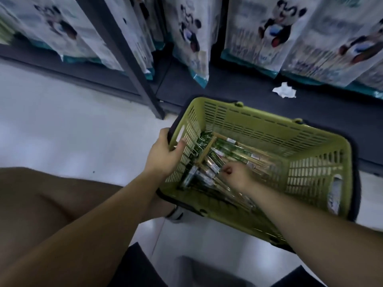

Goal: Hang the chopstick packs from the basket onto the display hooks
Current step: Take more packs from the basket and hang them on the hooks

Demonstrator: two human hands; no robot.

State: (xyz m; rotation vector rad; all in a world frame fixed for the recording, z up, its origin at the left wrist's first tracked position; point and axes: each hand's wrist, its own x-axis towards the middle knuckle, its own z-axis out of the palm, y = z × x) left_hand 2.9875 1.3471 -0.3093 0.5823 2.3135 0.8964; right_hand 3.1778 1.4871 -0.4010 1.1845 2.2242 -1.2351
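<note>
Your left hand (165, 154) is curled over the left rim of the basket (319, 177), thumb inside against the wall and fingers wrapped outside. Keep that grip firm so the basket does not slide on the smooth pale floor (72, 131) while you pick. The basket is green moulded plastic, its walls slotted into a grid, with a dark handle folded down around the rim. The chopstick packs (234, 150) lie loose on its bottom: long, thin, glossy sleeves with green printed ends and pale wooden sticks showing through, crossed over one another. Your right hand (236, 175) is down among them near the middle, fingers curled tight and seemingly pinching one pack by its near end, though blur hides the exact hold. Lift a single pack along its length, not sideways, since the slick sleeves will likely drag their neighbours. Find the hang hole before you raise it; no hooks are in view here. On the far right, a crumpled paper (284, 91) lies on the dark shelf base (238, 90).
</note>
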